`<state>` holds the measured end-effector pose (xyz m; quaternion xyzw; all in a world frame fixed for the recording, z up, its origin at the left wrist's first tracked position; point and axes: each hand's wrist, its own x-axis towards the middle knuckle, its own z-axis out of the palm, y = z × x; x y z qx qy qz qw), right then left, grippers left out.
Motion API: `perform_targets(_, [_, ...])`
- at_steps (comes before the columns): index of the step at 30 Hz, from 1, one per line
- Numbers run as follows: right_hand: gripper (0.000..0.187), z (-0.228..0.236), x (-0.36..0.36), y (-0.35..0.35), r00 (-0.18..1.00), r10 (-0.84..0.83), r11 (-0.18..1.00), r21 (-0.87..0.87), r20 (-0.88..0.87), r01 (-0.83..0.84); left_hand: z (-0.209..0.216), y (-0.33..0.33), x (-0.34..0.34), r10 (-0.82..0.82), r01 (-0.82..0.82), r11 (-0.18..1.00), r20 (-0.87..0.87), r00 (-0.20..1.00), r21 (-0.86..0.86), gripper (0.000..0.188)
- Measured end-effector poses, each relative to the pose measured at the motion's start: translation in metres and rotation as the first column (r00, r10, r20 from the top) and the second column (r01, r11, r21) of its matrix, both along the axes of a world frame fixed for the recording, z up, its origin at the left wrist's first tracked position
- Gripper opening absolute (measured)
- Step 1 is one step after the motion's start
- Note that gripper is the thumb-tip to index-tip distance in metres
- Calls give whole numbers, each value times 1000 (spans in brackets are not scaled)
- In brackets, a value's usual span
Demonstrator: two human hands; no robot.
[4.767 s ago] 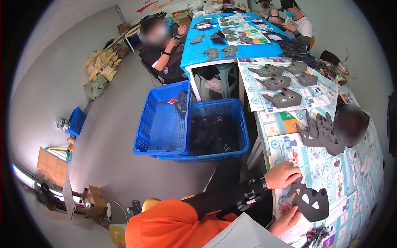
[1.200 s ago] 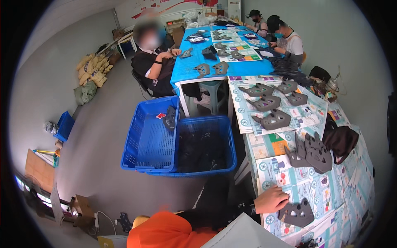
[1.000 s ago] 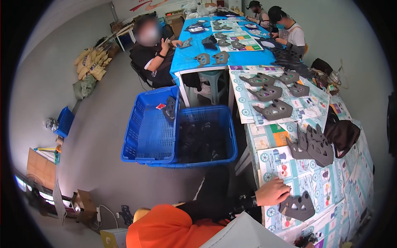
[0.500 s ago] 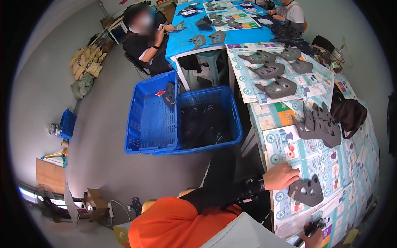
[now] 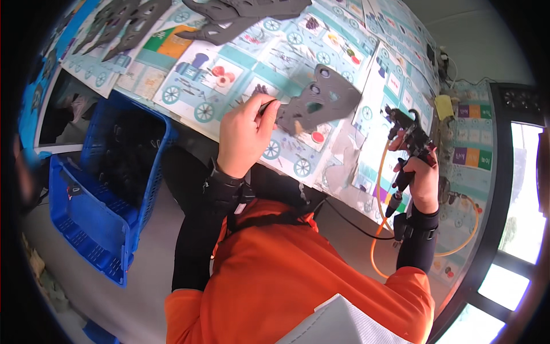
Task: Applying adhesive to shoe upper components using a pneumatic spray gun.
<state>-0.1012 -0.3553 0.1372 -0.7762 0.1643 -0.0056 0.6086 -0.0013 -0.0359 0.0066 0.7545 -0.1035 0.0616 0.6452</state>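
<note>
My left hand (image 5: pixel 247 135) is closed in a pinch at the near left end of a dark grey moulded piece (image 5: pixel 338 100) with cut-out holes. A small dark bit shows between thumb and forefinger. The piece looks blurred and sits over the paper-covered table. To the right, my right hand (image 5: pixel 423 172) is wrapped round a black pistol-like hand tool (image 5: pixel 413 136) with a hose coupling at its lower end. An orange hose (image 5: pixel 380 183) and a black cable run beside it. The tool's exact kind is hard to tell.
More grey moulded pieces (image 5: pixel 232 17) lie at the table's far side, with others (image 5: pixel 123 26) further left. Blue plastic crates (image 5: pixel 86 232) stand on the floor left of the table, one holding dark items. A dark-framed window (image 5: pixel 518 189) is at the right.
My view has swung right toward the table. The left hand, earlier beside the grey piece, now pinches its end. My right hand has come fully into view with the black tool.
</note>
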Motion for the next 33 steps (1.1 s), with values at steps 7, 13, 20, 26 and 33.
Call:
perform_targets(7, [50, 21, 34, 77, 885, 257, 957, 230, -388, -177, -14, 4, 3, -10, -183, 864, 381, 925, 468, 8])
perform_targets(13, [37, 7, 56, 105, 790, 377, 925, 237, -484, -296, -21, 8, 5, -64, -120, 862, 342, 938, 493, 10])
perform_targets(20, [40, -6, 68, 118, 732, 371, 929, 228, -572, -292, -21, 11, 8, -53, -111, 885, 334, 941, 453, 11])
perform_targets(26, [39, -12, 70, 119, 756, 353, 936, 205, -551, -287, -22, 9, 10, -51, -114, 882, 334, 941, 457, 12])
perform_targets(33, [31, -16, 71, 120, 736, 330, 944, 203, -591, -260, -22, 8, 11, -48, -117, 878, 328, 943, 465, 12])
